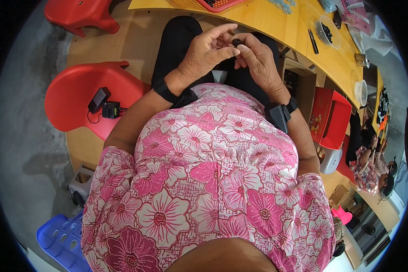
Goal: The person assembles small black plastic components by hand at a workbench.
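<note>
In front of me, over my lap, both hands meet around a small round black piece (236, 42), too small for me to name its kind. My right hand (261, 63) pinches it between thumb and forefinger, the other fingers curled underneath. Close beside it on the left, my left hand (204, 53) has its thumb and forefinger spread apart. The left thumb tip reaches close to the right thumb, just below the black piece. The left hand's other fingers are bent and partly hidden behind its thumb.
A yellow wooden table (276, 22) runs along the far side, bearing a red tray (220, 5), a black pen (313, 41) and a clear bowl (327, 32) of small black pieces. A red chair (72, 90) stands left, a red box (329, 119) right. People sit far right.
</note>
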### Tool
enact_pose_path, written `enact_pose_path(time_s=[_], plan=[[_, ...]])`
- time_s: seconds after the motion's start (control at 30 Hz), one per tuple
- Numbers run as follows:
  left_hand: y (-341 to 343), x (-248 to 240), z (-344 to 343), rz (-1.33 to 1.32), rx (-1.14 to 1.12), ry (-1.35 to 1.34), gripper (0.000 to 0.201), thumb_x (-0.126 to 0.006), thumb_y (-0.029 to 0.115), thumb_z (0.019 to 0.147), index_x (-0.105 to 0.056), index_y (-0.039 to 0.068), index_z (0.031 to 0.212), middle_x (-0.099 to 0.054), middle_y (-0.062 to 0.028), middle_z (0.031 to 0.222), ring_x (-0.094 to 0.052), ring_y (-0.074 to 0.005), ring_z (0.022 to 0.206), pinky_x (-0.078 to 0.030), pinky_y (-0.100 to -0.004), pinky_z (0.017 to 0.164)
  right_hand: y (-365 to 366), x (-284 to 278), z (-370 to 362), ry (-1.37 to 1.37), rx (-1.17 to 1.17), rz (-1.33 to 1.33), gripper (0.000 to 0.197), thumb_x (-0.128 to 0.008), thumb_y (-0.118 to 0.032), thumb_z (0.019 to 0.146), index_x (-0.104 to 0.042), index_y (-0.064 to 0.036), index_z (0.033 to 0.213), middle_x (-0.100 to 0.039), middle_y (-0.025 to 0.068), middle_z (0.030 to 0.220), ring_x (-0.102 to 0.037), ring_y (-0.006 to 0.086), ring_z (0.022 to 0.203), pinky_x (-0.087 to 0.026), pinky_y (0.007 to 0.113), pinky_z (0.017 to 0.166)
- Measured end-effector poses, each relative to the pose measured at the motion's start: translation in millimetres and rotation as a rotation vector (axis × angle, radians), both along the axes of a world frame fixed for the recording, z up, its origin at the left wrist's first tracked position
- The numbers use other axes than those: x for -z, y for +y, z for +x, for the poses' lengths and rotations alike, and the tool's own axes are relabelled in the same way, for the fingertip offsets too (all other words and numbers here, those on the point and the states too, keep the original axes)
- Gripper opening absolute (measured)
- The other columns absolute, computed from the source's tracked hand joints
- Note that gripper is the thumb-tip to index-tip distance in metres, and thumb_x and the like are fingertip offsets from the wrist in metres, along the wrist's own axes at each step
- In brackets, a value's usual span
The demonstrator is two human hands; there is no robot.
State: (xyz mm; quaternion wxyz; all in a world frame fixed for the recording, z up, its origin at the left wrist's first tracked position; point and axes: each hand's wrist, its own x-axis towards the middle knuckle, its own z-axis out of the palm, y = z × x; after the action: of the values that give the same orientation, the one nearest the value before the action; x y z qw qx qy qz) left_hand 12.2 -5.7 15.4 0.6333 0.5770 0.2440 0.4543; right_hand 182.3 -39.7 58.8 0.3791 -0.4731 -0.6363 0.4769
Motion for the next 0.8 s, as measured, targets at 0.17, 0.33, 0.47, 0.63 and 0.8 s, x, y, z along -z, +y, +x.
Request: enact_pose_path(time_s=[0.17, 0.33, 0.47, 0.63, 0.8], plan=[[0.7, -1.2, 1.3, 0.139, 0.03, 0.153, 0.045, -0.064, 0.016, 0.088, -0.05, 0.004, 0.129, -0.051, -0.0019, 0.106, -0.053, -0.0078, 0.093, -0.047, -0.0197, 0.08, -0.4, 1.2, 1.9, -0.213, -0.005, 0.214, 0.02, -0.048, -0.012, 0.093, -0.052, -0.0027, 0.109, -0.056, 0.0114, 0.086, -0.058, 0.018, 0.063, -0.048, 0.029, 0.059], [-1.5, -6.1, 0.1, 0.151, 0.036, 0.171, 0.044, -0.064, 0.02, 0.088, -0.052, 0.003, 0.126, -0.051, -0.0013, 0.102, -0.052, -0.0076, 0.089, -0.045, -0.02, 0.08, -0.8, 8.7, -0.1, -0.27, 0.001, 0.354, 0.021, -0.048, -0.01, 0.091, -0.05, -0.0024, 0.111, -0.056, 0.0146, 0.09, -0.059, 0.0223, 0.065, -0.049, 0.031, 0.061], [-4.2, -12.7, 1.6, 0.228, -0.034, 0.199, 0.039, -0.065, 0.022, 0.086, -0.056, 0.0, 0.118, -0.053, -0.005, 0.098, -0.055, -0.0106, 0.087, -0.047, -0.0226, 0.076, -4.3, 4.5, -1.9, -0.249, 0.017, 0.264, 0.021, -0.047, -0.008, 0.091, -0.05, -0.0017, 0.111, -0.057, 0.014, 0.09, -0.06, 0.0214, 0.067, -0.05, 0.031, 0.062], [-7.2, -16.0, 3.2, 0.189, -0.047, 0.203, 0.036, -0.064, 0.018, 0.086, -0.057, -0.001, 0.116, -0.053, -0.0051, 0.097, -0.056, -0.0108, 0.084, -0.048, -0.0225, 0.074, -5.4, 5.1, -4.6, -0.191, 0.04, 0.214, 0.02, -0.045, -0.007, 0.092, -0.05, -0.0011, 0.11, -0.057, 0.0139, 0.09, -0.061, 0.0205, 0.066, -0.051, 0.03, 0.061], [-7.7, -9.9, 5.1, 0.148, -0.031, 0.181, 0.037, -0.06, 0.02, 0.09, -0.055, 0.0, 0.121, -0.053, -0.004, 0.099, -0.053, -0.0088, 0.086, -0.046, -0.0218, 0.077, -6.4, 8.8, -9.1, -0.137, 0.075, 0.205, 0.018, -0.044, -0.007, 0.092, -0.051, 0.0006, 0.108, -0.057, 0.0133, 0.088, -0.06, 0.0189, 0.065, -0.051, 0.028, 0.06]])
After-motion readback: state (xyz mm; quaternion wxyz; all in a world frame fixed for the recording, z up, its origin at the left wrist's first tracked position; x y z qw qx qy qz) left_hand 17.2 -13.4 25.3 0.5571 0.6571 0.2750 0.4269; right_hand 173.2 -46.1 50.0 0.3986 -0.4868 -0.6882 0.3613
